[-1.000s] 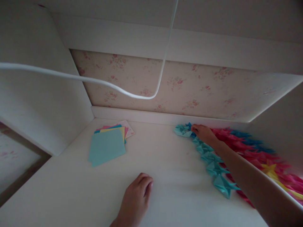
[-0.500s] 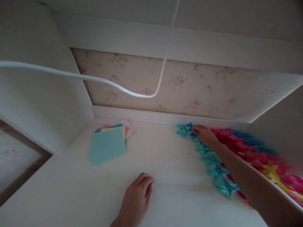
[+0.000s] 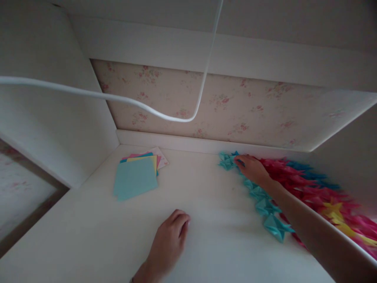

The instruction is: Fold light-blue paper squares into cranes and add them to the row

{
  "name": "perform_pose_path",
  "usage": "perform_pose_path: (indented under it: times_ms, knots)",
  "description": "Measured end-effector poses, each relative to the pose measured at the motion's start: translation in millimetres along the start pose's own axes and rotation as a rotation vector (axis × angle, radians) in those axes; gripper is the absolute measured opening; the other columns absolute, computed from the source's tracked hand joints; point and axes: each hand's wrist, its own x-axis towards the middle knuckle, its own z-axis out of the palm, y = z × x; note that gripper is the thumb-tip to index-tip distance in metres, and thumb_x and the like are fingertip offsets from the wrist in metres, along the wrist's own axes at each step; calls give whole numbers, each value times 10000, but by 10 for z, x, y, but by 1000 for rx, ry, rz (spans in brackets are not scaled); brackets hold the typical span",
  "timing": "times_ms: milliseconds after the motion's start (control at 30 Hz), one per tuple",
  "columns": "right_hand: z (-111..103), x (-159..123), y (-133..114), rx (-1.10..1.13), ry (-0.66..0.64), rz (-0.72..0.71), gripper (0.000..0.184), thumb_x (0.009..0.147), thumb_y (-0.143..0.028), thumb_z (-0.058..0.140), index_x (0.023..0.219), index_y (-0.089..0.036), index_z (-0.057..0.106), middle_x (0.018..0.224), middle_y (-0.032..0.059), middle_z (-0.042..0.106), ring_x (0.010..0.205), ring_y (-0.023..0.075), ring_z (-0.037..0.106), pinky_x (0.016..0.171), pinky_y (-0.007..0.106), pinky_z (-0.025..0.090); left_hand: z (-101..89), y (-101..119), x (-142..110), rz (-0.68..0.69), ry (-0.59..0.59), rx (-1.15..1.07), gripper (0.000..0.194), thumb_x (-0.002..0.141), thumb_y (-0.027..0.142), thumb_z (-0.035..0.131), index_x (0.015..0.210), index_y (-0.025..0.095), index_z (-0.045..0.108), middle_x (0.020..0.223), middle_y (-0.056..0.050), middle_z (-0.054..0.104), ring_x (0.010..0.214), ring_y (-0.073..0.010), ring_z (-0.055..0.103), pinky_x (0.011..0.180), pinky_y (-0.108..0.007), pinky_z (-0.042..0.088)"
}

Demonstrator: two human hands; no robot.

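My right hand (image 3: 251,168) reaches to the far end of a row of folded paper cranes, its thumb and fingers pinched at the right edge of a turquoise origami crane (image 3: 226,161). The fingertips partly cover that crane. Behind it a bit of blue folded paper (image 3: 235,153) shows. More turquoise cranes (image 3: 265,206) run toward me under and beside the right forearm. On the white desk, my left hand (image 3: 170,239) rests with its fingers curled in, and nothing shows in it.
A fanned pile of square paper sheets (image 3: 136,179), light blue on top, lies at the back left. Pink cranes (image 3: 297,179), blue cranes (image 3: 312,173) and yellow ones (image 3: 334,212) crowd the right side. A white cable (image 3: 165,116) hangs across the view, before flowered wallpaper.
My right hand has shifted slightly left, closer to the end turquoise crane. That crane's outline moved a little between the first two frames. My left hand stays almost still.
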Motion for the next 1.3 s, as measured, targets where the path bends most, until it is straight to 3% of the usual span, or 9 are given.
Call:
perform_pose_path:
  times_ms: [133,267,433,533,767,967,1133,1267,1300]
  knots:
    - [-48,-470,-404,137,-1,12,279,937,-300,461,974,-205,721,961,86,771,805,237,729,754,341,572,-272,-163,39,-22,76,93,233,964,176,447,1004,198,675,998,-66,682,889,-174,673,815,-273,551]
    - [-77,-1220,-918,393,-129,43,267,957,-371,485,956,-230,712,881,33,764,721,171,713,571,215,545,-900,-574,181,-28,86,331,264,914,209,515,1116,196,685,1173,-110,658,1103,-246,617,1022,-393,458]
    - [-40,-1907,-1424,736,-271,206,297,946,-434,503,903,-237,722,846,41,753,768,202,709,678,251,568,-1637,-1145,331,-82,19,401,508,673,265,741,1178,226,699,1417,-121,555,1347,-376,435,1137,-507,307]
    - [28,-2042,-1521,742,-197,263,286,915,-460,536,884,-256,734,850,45,756,762,225,711,662,274,571,-1801,-1336,330,-137,-46,380,436,689,341,724,1107,220,738,1318,-121,651,1231,-357,569,1083,-449,392]
    - [102,-2035,-1545,791,-152,361,265,899,-465,554,875,-264,725,836,33,753,756,231,703,653,282,553,-1840,-1286,306,-214,20,230,201,733,407,648,847,296,772,1046,-34,782,994,-303,690,929,-340,470]
    - [98,-2030,-1549,825,-186,378,262,905,-460,561,881,-247,712,829,35,741,758,227,691,679,295,539,-1868,-855,285,-321,385,32,175,713,385,663,771,233,728,836,-50,744,824,-266,645,730,-288,457]
    - [120,-1873,-1648,1058,-83,418,276,910,-445,582,1055,-218,642,900,65,743,773,207,693,692,291,566,-1410,-175,190,-366,474,-356,283,759,463,658,839,194,689,705,5,650,634,-169,578,550,-230,428]
    - [123,-1760,-1824,1172,10,316,507,960,-347,523,1434,-280,357,1101,93,713,693,147,669,689,308,596,-954,242,113,-375,475,-668,311,770,475,642,856,177,659,795,-10,676,669,-150,615,590,-237,508]
    - [123,-1755,-1860,1170,28,269,569,962,-316,518,1479,-305,283,1158,100,694,717,144,675,682,304,601,-858,291,91,-401,477,-885,278,734,427,704,840,173,663,807,-9,682,676,-141,617,582,-222,506]
